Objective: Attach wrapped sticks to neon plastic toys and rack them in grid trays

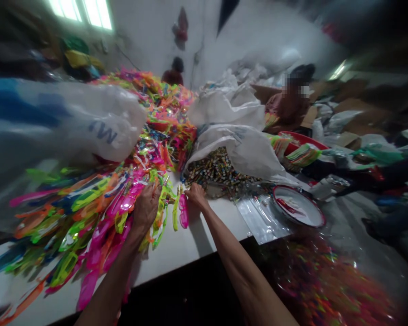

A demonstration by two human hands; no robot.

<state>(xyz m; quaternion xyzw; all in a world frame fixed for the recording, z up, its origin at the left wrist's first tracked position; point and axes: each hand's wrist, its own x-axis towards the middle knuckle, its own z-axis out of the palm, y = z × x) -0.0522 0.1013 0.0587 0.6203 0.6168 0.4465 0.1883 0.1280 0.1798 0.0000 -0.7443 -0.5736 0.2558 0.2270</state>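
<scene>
Currently | left hand, right hand: grip unclear | plastic pieces crowd left | sack, basin right

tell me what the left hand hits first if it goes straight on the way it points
The left hand would likely first meet more of the bright plastic pieces heaped just beyond its fingertips; exact depth is unclear.
</scene>
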